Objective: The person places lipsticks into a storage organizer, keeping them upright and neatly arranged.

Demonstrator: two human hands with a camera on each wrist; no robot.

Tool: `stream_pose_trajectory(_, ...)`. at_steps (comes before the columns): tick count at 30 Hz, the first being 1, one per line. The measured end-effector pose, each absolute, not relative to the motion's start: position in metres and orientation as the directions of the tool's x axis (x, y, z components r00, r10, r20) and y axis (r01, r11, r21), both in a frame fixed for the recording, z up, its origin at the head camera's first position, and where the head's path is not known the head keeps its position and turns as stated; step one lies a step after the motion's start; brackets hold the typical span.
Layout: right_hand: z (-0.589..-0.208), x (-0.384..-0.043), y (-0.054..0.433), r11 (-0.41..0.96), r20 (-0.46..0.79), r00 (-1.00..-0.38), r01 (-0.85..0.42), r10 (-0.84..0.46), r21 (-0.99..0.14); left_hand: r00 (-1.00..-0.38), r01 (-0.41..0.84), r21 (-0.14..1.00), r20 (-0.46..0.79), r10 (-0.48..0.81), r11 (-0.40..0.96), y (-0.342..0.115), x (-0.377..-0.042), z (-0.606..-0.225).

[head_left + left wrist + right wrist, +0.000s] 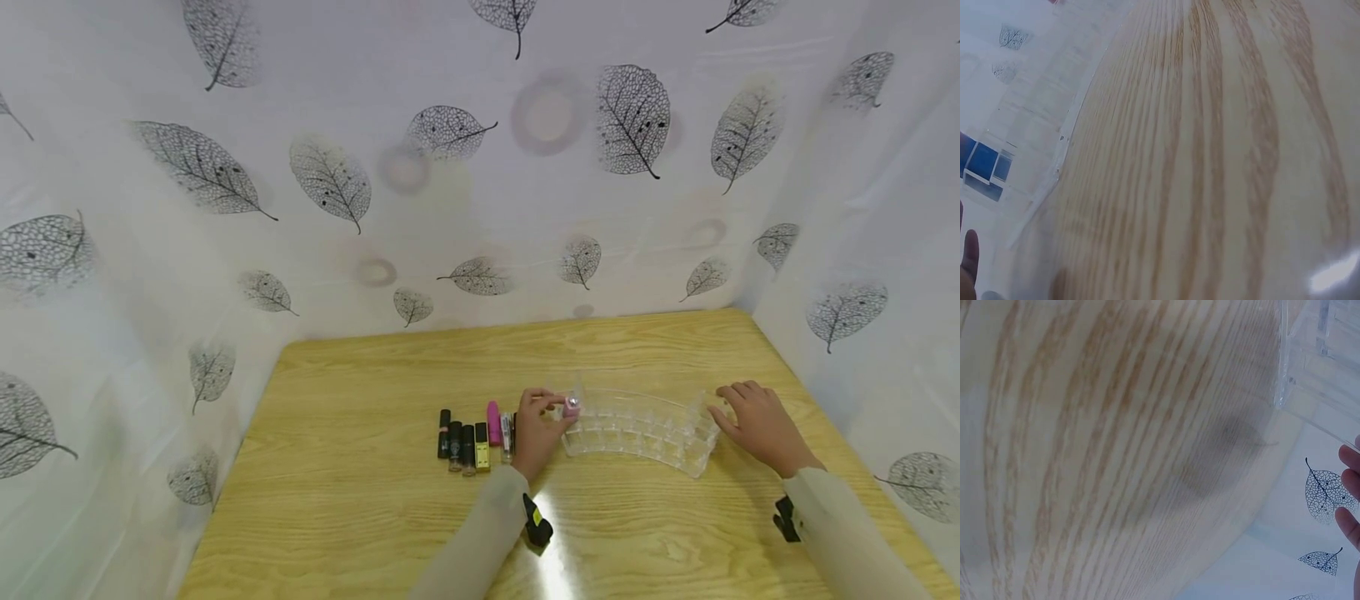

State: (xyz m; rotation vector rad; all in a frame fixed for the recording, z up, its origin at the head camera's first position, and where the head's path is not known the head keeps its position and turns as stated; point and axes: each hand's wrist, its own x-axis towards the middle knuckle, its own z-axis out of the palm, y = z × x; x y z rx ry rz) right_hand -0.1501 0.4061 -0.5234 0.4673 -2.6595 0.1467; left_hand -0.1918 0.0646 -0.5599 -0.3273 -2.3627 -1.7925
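At the left end of the clear tray [637, 433], a small pink bottle [572, 407] with a silvery top. Long axis seems upright, top uppermost; whether its base rests in a compartment or hangs just above one, cannot tell.

Left hand [537, 432] is the nearer: bottle lies directly right of it, pinched between thumb and fingers. The key relation, as I judge it: bottle against the leftmost compartments, the tray running left to right in a curve, its right end bending nearer.

Right hand [767, 429] at the tray's right end, well apart from the bottle; thumb and fingers apart, nothing pinched that I can make out. Contact with the tray: uncertain.

Left of the left hand, a row on the bench [360, 500]: black tubes [455, 446], a gold-coloured tube [482, 447], a magenta tube [493, 423], a clear tube [506, 433]. Beyond the far edge, leaf-printed sheeting [480, 208].
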Motion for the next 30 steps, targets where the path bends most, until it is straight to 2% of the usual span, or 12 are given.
stream_pose_trajectory(13, -0.523, -0.151, 0.406, 0.939, 0.426, -0.854, -0.344, -0.3, -0.029, -0.982, 0.169, 0.944, 0.137, 0.131, 0.283, 0.058, -0.19, -0.553)
stream_pose_trajectory(26, -0.521, -0.149, 0.404, 0.939, 0.419, -0.858, -0.341, -0.298, -0.032, -0.967, 0.247, 0.908, 0.21, 0.144, 0.337, 0.051, -0.185, -0.542)
stream_pose_trajectory(30, -0.521, -0.148, 0.404, 0.941, 0.415, -0.862, -0.335, -0.29, -0.038, -0.97, 0.226, 0.922, 0.183, 0.161, 0.314, 0.046, -0.183, -0.534)
